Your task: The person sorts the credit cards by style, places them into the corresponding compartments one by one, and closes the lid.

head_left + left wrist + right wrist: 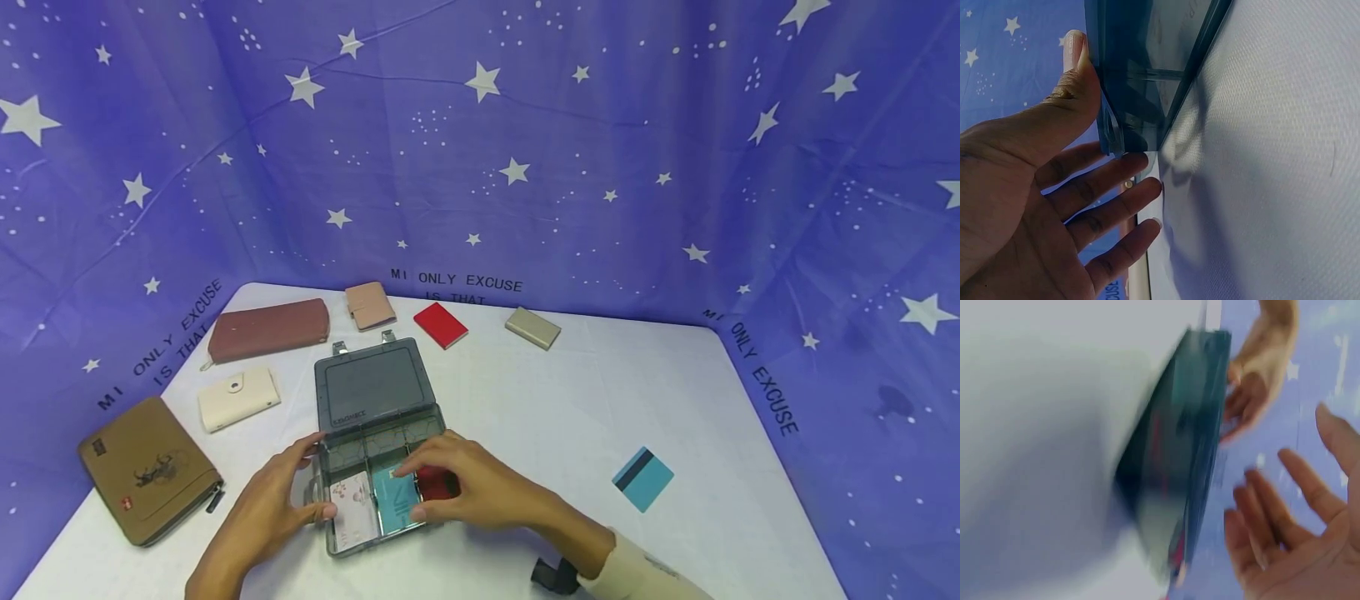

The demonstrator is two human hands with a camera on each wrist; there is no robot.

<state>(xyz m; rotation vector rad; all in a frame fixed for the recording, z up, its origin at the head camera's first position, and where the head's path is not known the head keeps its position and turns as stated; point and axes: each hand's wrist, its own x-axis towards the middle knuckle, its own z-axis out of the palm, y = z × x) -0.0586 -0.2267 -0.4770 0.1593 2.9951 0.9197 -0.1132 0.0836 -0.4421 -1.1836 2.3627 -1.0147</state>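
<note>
A grey see-through compartment box (pixel 365 550) stands with its lid (pixel 375 383) swung back on the table. Its front compartments contain a white patterned card (pixel 354 510), a teal card (pixel 396 500) and a red item (pixel 437 482). My left hand (pixel 272 498) is at the box's left side; in the left wrist view its thumb (pixel 1075 94) rests against the rim, and the other fingers extend loosely by the corner. Over the teal card and the red item hovers my right hand (pixel 480 487), thumb and fingers spread apart with nothing between them. The right wrist view is blurred.
A blue card with a dark stripe (pixel 643 479) lies to the right. Behind the box are a red card holder (pixel 441 325), a gold case (pixel 532 327) and a pink wallet (pixel 371 306). A maroon wallet (pixel 270 328), cream wallet (pixel 239 399) and brown zip case (pixel 150 471) lie left.
</note>
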